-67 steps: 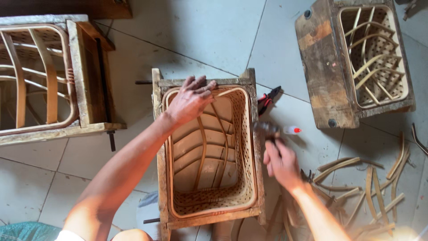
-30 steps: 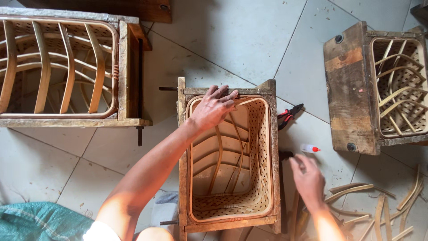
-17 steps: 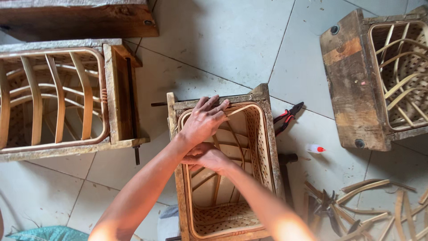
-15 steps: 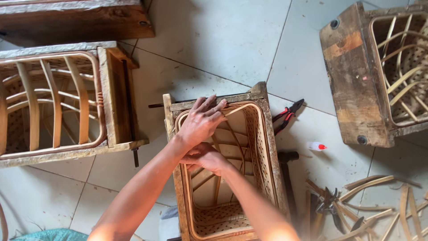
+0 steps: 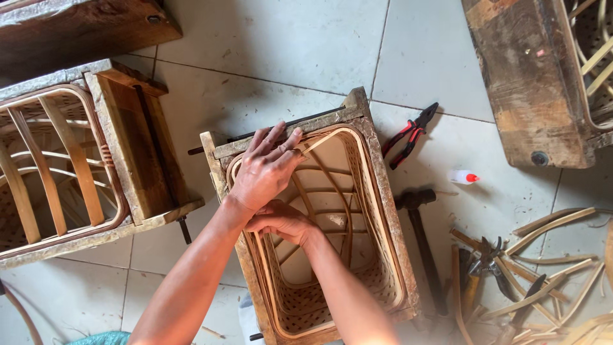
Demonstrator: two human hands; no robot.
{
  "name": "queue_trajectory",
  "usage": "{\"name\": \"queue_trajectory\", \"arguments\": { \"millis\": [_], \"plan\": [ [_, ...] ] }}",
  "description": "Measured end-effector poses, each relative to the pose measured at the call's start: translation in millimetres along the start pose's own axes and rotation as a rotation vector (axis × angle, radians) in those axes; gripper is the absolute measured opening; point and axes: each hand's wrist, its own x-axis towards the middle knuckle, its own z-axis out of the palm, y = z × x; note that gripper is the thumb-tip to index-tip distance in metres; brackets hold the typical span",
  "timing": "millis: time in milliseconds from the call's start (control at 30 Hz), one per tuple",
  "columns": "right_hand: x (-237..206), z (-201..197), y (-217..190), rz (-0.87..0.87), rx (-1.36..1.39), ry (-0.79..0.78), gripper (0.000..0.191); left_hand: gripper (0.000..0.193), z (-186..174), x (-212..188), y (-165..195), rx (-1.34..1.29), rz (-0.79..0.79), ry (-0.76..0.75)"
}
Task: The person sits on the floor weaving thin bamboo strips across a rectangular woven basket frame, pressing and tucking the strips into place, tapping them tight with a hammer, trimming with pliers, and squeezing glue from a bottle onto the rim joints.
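A woven rattan basket (image 5: 383, 268) sits inside a worn wooden mould frame (image 5: 377, 166) on the tiled floor in front of me. My left hand (image 5: 265, 167) lies flat on the frame's far-left corner, fingers spread over the basket's rim strip. My right hand (image 5: 278, 222) reaches inside the basket just below the left hand, fingers curled against the inner left wall near the rim. What it grips there is hidden by the left wrist.
A hammer (image 5: 418, 236) lies right of the frame, red-handled pliers (image 5: 408, 133) and a small white bottle with a red cap (image 5: 463, 177) beyond it. Loose bent rattan strips and tools (image 5: 523, 268) pile at the right. Two more moulds with baskets stand at the left (image 5: 64, 160) and top right (image 5: 536, 76).
My right hand left the floor by the tools and moved into the basket under my left hand. The left hand stays on the frame's corner. The view has shifted closer.
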Motion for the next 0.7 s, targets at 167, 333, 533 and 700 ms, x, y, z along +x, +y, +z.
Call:
{"name": "queue_trajectory", "arguments": {
  "millis": [167,333,533,700],
  "plan": [
    [-4,6,0,-0.091,-0.179,0.061,0.027,0.017,0,-2,-2,-0.022,-0.017,-0.01],
    [-6,13,-8,-0.048,-0.179,0.1,0.025,0.018,5,-5,-3,-0.021,-0.023,-0.029],
    [3,5,3,-0.039,-0.023,-0.005,0.013,0.011,6,-7,-3,0.027,0.047,-0.019],
    [-1,2,5,-0.094,0.055,-0.036,0.013,0.013,2,-4,-1,-0.01,0.025,0.004]
  ]
}}
